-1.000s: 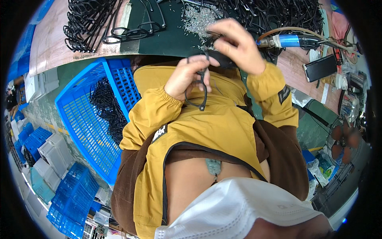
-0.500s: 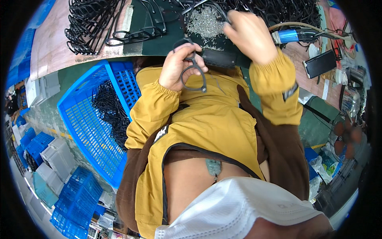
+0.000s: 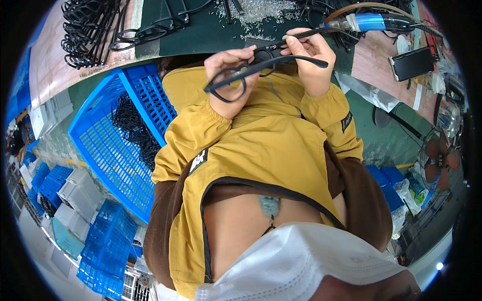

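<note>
My left hand [image 3: 228, 70] grips the front of a black eyeglass frame [image 3: 286, 59] by its rim, above my lap at the bench edge. One of its temple arms extends to the right, past my right hand's palm. My right hand [image 3: 314, 57] pinches a second black temple arm [image 3: 307, 33] where it meets the frame's other end. Whether that arm is fastened there, I cannot tell. Beyond the hands, a heap of tiny shiny silver pieces [image 3: 256, 11] lies on the dark green mat [image 3: 201, 41].
Stacked black eyeglass frames [image 3: 90, 35] lie at the bench's left. To the right are a blue-and-black handheld power tool [image 3: 369, 22] and a black phone-like slab [image 3: 411, 63]. A blue basket [image 3: 103, 150] with black strips [image 3: 133, 125] stands left of my lap; a fan [image 3: 439, 160] stands right.
My right hand has come down from beside the silver heap to the eyeglass frame and now holds a temple arm. The frame has turned in my left hand.
</note>
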Available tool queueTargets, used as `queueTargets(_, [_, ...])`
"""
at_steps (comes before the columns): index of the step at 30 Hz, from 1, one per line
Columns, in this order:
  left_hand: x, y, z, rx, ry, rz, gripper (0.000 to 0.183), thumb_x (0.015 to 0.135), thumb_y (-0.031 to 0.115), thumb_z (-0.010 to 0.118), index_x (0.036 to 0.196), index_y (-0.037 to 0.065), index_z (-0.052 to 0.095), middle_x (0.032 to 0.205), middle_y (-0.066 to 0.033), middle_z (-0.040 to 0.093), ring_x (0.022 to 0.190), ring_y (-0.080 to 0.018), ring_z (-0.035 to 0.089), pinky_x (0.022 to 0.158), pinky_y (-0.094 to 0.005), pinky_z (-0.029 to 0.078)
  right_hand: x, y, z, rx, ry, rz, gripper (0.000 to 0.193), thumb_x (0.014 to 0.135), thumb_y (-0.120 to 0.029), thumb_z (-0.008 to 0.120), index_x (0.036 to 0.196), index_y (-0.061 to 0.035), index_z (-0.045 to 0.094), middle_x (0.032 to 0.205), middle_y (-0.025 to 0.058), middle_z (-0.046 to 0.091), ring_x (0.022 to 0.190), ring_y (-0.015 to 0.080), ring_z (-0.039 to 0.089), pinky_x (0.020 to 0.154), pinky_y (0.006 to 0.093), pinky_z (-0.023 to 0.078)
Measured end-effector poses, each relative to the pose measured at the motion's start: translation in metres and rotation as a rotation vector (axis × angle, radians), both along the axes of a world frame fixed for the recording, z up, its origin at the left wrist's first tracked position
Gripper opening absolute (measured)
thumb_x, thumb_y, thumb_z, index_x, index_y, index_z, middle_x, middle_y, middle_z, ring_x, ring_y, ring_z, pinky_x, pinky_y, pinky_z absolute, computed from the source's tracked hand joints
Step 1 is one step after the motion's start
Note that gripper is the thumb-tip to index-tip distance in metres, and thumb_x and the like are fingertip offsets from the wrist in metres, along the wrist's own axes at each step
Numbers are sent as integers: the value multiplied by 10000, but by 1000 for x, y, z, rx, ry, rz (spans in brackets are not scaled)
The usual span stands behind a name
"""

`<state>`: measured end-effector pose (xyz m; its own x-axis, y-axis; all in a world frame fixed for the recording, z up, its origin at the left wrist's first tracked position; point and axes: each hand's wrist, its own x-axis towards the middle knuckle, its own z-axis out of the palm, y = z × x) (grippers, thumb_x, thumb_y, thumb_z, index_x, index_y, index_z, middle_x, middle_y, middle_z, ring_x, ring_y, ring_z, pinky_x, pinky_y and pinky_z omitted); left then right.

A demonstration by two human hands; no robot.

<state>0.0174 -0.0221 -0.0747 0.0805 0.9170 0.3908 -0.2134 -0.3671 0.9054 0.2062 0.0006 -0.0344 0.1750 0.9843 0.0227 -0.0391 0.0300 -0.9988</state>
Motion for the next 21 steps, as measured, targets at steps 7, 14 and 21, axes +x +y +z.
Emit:
queueTargets(7, [14, -10, -8, 119, 76, 107, 396, 827, -24, 823, 1092, 22, 532, 1158, -184, 636, 1187, -350, 668, 997, -443, 564, -8, -3, -4, 59, -249, -54, 107, 974, 4, 677, 1057, 68, 696, 999, 106, 715, 819, 144, 714, 746, 264, 614])
queueTargets(14, [20, -7, 26, -324, -221, 149, 323, 962, -101, 615, 1245, -20, 483, 1280, -200, 614, 1112, -254, 673, 1025, -373, 550, 19, -3, 3, 330, -437, 161, 128, 848, 5, 768, 972, -10, 740, 916, 98, 682, 789, 201, 652, 705, 287, 513])
queueTargets(21, [19, -11, 41, 9, 541, -25, 399, 824, -262, 474, 1103, -35, 645, 1379, -344, 594, 1051, -241, 696, 741, -264, 519, 88, -1, 3, 415, -1102, 481, 322, 799, -9, 770, 1103, -113, 775, 1064, 42, 710, 1114, 278, 620, 948, 399, 505])
